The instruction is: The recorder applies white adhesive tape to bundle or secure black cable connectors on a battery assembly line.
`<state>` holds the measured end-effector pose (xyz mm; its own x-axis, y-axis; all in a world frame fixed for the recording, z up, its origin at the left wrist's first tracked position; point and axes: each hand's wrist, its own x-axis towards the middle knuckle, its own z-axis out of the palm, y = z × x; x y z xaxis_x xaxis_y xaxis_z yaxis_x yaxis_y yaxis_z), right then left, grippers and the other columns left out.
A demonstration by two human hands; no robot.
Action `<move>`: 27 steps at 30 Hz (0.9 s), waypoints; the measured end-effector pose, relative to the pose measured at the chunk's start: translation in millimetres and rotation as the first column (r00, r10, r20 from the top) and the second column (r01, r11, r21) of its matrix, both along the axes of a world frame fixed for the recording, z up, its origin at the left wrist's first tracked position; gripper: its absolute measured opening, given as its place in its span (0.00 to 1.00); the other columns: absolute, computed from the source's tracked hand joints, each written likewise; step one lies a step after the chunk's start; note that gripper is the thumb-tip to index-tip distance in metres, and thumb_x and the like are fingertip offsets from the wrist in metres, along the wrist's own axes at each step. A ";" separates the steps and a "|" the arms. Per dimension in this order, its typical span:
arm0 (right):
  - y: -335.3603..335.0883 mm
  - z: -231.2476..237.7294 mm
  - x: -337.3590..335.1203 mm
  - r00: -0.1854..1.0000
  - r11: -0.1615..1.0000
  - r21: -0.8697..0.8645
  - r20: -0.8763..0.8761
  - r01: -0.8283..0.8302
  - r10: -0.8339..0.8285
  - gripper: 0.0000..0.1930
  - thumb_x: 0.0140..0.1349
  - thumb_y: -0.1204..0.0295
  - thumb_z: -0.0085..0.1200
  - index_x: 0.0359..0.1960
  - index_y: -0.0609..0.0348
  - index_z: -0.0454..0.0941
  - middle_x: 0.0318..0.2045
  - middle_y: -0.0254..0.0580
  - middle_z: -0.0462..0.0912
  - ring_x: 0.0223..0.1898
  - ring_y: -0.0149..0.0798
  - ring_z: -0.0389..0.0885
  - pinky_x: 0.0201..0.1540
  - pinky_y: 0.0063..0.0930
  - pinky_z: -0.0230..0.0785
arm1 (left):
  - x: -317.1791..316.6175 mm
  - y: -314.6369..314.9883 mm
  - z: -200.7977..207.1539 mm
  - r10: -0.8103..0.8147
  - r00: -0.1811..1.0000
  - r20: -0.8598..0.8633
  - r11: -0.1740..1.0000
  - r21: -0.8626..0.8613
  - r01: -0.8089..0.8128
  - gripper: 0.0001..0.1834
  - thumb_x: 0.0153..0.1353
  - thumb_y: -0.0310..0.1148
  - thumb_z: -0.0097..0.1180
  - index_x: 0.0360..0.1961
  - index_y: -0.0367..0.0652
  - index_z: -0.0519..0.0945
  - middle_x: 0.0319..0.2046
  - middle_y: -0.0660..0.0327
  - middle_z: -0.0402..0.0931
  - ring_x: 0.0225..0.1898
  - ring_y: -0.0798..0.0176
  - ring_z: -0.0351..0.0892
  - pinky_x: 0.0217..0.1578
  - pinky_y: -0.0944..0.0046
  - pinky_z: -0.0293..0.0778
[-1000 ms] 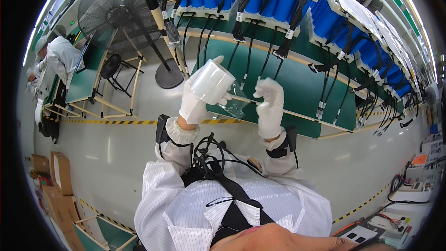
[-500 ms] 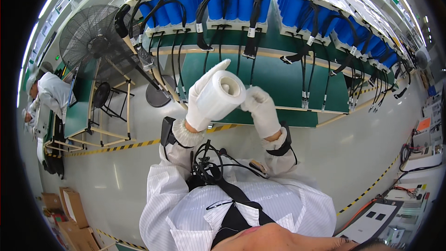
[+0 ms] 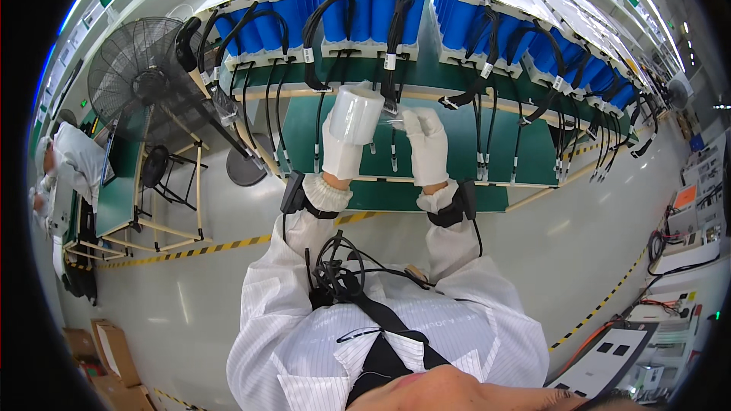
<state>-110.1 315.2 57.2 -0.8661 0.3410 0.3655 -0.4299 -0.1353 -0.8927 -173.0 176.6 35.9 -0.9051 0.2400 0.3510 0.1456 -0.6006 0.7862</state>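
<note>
My left hand (image 3: 340, 158), in a white glove, is closed round a roll of clear plastic wrap (image 3: 358, 115) and holds it up in front of the bench. To its right, my gloved right hand (image 3: 428, 148) pinches the loose end of the film (image 3: 391, 116). That short see-through strip spans the gap between roll and fingers. Just beyond it, a thick black cable bundle (image 3: 394, 30) hangs from one of the blue battery packs (image 3: 371, 17); its lower end is partly hidden by the film and my hands.
More blue packs (image 3: 476, 34) with dangling black cables line the green bench (image 3: 457, 137). At the left stand a large fan (image 3: 148, 84) and a stool (image 3: 154, 167). A person in white (image 3: 76, 164) works at the far left. Cartons (image 3: 114, 350) lie at the lower left.
Both hands have moved forward toward the hanging cables. The roll has turned, so its open core no longer faces me. A strip of film now shows between roll and right hand.
</note>
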 end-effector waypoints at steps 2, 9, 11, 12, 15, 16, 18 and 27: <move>-7.2 2.1 7.6 1.000 1.000 -0.020 -0.012 -0.004 0.004 0.07 0.65 0.70 0.50 0.37 0.61 0.75 0.30 0.33 0.79 0.33 0.24 0.74 0.39 0.18 0.67 | -1.9 -13.5 -17.2 -0.137 0.990 -0.018 0.990 0.044 0.138 0.19 0.67 0.33 0.47 0.57 0.40 0.67 0.50 0.59 0.72 0.47 0.67 0.76 0.44 0.71 0.75; -4.7 8.6 9.9 0.998 0.994 -0.085 -0.012 -0.068 0.068 0.07 0.65 0.70 0.50 0.38 0.61 0.73 0.32 0.38 0.80 0.32 0.29 0.78 0.37 0.20 0.71 | 12.7 -16.1 11.6 -0.112 0.993 -0.032 0.992 -0.061 0.110 0.17 0.66 0.29 0.47 0.55 0.39 0.69 0.47 0.60 0.74 0.44 0.66 0.77 0.42 0.70 0.76; -5.7 15.8 6.4 0.995 0.988 -0.117 0.021 -0.096 0.100 0.06 0.64 0.72 0.51 0.39 0.61 0.72 0.32 0.37 0.79 0.32 0.28 0.78 0.36 0.20 0.71 | 14.3 -14.9 14.5 -0.007 0.996 -0.094 0.980 -0.197 -0.012 0.17 0.66 0.29 0.47 0.55 0.39 0.69 0.47 0.59 0.74 0.43 0.66 0.77 0.42 0.70 0.76; -6.9 20.4 4.5 0.993 0.985 -0.133 0.036 -0.108 0.113 0.07 0.64 0.73 0.52 0.40 0.61 0.72 0.31 0.36 0.79 0.32 0.28 0.78 0.35 0.19 0.71 | 14.2 -14.5 14.8 -0.025 0.996 -0.085 0.987 -0.160 0.011 0.16 0.66 0.29 0.47 0.55 0.39 0.69 0.47 0.59 0.74 0.42 0.67 0.77 0.41 0.71 0.76; -17.8 21.5 -9.5 0.996 0.997 -0.046 -0.068 0.061 -0.064 0.07 0.64 0.74 0.50 0.41 0.62 0.71 0.33 0.38 0.78 0.33 0.28 0.77 0.36 0.19 0.71 | 13.7 -15.8 15.3 -0.097 0.994 -0.043 0.995 -0.042 0.095 0.16 0.66 0.30 0.47 0.54 0.39 0.70 0.46 0.59 0.74 0.41 0.68 0.78 0.40 0.71 0.76; -23.7 24.0 -8.8 0.979 0.985 -0.016 -0.113 0.171 -0.172 0.08 0.64 0.75 0.49 0.43 0.63 0.73 0.35 0.38 0.77 0.33 0.26 0.76 0.36 0.20 0.70 | 13.5 -17.5 16.5 -0.130 0.991 -0.020 0.992 0.002 0.130 0.16 0.66 0.31 0.47 0.54 0.39 0.70 0.46 0.59 0.74 0.41 0.68 0.78 0.40 0.71 0.76; -22.3 30.9 3.9 0.976 0.943 0.252 -0.089 0.215 -0.199 0.09 0.64 0.75 0.49 0.43 0.64 0.75 0.34 0.35 0.77 0.32 0.26 0.74 0.35 0.20 0.69 | 14.3 -19.0 19.8 -0.126 0.992 0.017 0.991 0.036 0.125 0.16 0.66 0.31 0.47 0.54 0.38 0.70 0.46 0.59 0.74 0.40 0.68 0.78 0.39 0.72 0.76; -13.9 75.8 20.6 0.968 0.967 0.160 0.191 -0.197 0.166 0.11 0.60 0.71 0.57 0.42 0.64 0.79 0.31 0.29 0.80 0.30 0.20 0.71 0.33 0.15 0.65 | 16.8 -21.3 38.3 -0.011 0.997 -0.070 0.999 -0.051 0.007 0.15 0.66 0.31 0.47 0.52 0.37 0.71 0.44 0.60 0.75 0.36 0.69 0.79 0.35 0.73 0.76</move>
<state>-89.5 301.3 133.0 -0.9630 0.1160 0.2431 -0.2481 -0.0303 -0.9683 -156.2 155.4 74.2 -0.8762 0.2668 0.4013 0.1968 -0.5620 0.8034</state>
